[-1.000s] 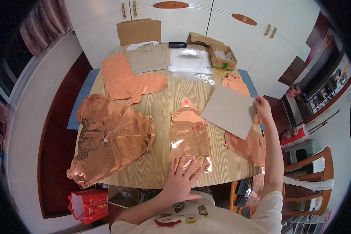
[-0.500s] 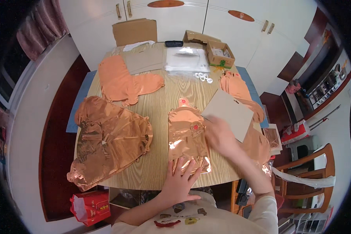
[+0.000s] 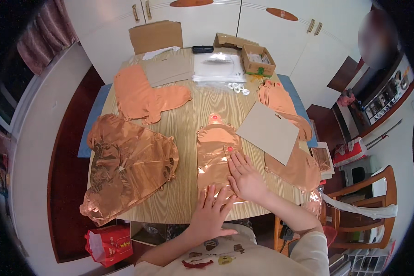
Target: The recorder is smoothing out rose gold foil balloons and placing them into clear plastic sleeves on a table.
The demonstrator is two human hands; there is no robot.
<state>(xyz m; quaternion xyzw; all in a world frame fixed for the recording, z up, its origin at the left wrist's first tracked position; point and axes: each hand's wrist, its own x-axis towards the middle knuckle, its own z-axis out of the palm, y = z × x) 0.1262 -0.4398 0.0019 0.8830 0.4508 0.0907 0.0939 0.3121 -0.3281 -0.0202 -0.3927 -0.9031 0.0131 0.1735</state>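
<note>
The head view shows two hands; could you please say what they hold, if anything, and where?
Nothing is grasped: the left hand lies on the near end of the middle foil, the right hand on its right side.

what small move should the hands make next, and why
Probably smooth the copper foil piece with the right hand while the left hand steadies its near end: both hands' fingers rest on it, and its surface looks uneven.
</note>
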